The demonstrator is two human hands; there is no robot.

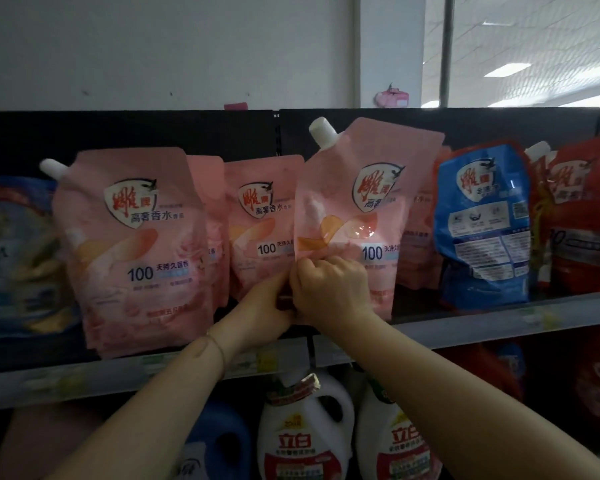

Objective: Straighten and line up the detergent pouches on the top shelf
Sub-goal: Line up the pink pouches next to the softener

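My right hand point(329, 285) is clenched around the lower left edge of a glossy pink pouch point(371, 188), crinkling its soft film. My left hand point(272, 301), touching the right from the left, pinches the same bottom corner. The pouch rises above my knuckles on the top shelf point(499, 323), tilted, with its white screw cap point(321, 131) at the upper left; it reads "100". Left of my hands stands a matching pouch point(132, 244) marked "高奢香水". To the right are a wrinkled blue pouch point(482, 230) and a red pouch point(575, 216). Below my wrists, white plastic jugs point(302, 441) read "立白".
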